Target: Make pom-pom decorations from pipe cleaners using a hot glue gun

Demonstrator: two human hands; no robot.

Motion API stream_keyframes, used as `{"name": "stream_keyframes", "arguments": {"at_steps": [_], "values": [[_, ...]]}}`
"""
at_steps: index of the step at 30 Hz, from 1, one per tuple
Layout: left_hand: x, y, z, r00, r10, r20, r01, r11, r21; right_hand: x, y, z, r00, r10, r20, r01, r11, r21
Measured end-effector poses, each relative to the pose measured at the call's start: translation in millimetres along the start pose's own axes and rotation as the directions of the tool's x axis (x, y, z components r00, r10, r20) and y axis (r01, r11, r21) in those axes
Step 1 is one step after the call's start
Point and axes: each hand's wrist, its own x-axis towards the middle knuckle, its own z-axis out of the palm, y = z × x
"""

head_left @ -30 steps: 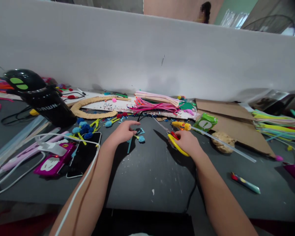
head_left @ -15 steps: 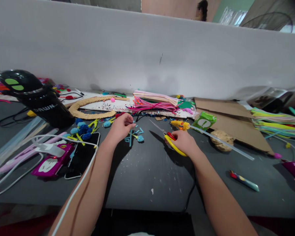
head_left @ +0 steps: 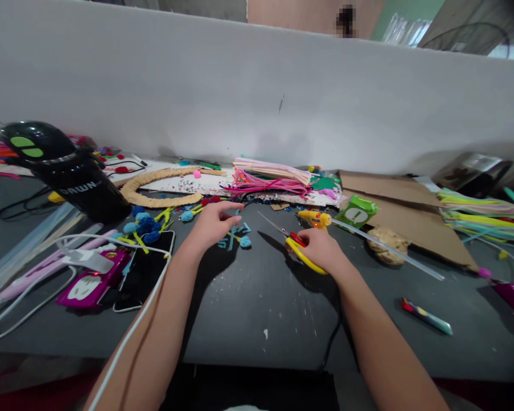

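Note:
My left hand pinches a short light blue pipe cleaner between thumb and fingers, its lower end hanging down. Beneath and beside it on the grey table lie several short light blue pieces and a light blue pom-pom. In my right hand is a pair of scissors with yellow and red handles. Their blades point up and left toward the pipe cleaner, apart from it. Just behind my right hand lies a yellow glue gun with a long clear glue stick in it.
At left stand a black bottle, blue pom-poms, a phone and a purple power strip with white cables. Pink pipe cleaners lie at the back. Cardboard, a green packet and a cutter are at right.
My left hand has shifted slightly right, and the light blue pipe cleaner in it now stands higher and more tilted. The scissors have moved a little to the left in my right hand.

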Motion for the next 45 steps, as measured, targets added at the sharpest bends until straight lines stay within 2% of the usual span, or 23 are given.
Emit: {"name": "stream_keyframes", "arguments": {"at_steps": [8, 15, 24, 31, 45], "values": [[-1, 2, 3.2, 0.998, 0.010, 0.062, -0.006, 0.998, -0.061, -2, -2, 3, 0.989, -0.124, 0.085, 0.112, 0.985, 0.129], [0, -4, 5.9, 0.995, 0.034, 0.094, -0.026, 0.995, -0.093, -3, -6, 3, 0.988, -0.137, 0.068, 0.123, 0.977, 0.175], [-2, 2, 9.4, 0.988, 0.075, 0.132, -0.063, 0.994, -0.093, -3, -8, 1, 0.986, -0.150, 0.071, 0.131, 0.968, 0.216], [-2, 2, 10.3, 0.987, 0.061, 0.150, -0.045, 0.993, -0.110, -2, -6, 3, 0.982, -0.178, 0.068, 0.158, 0.959, 0.234], [-2, 4, 8.4, 0.983, 0.048, 0.178, -0.028, 0.993, -0.113, -1, -7, 1, 0.978, -0.185, 0.099, 0.165, 0.969, 0.184]]}}
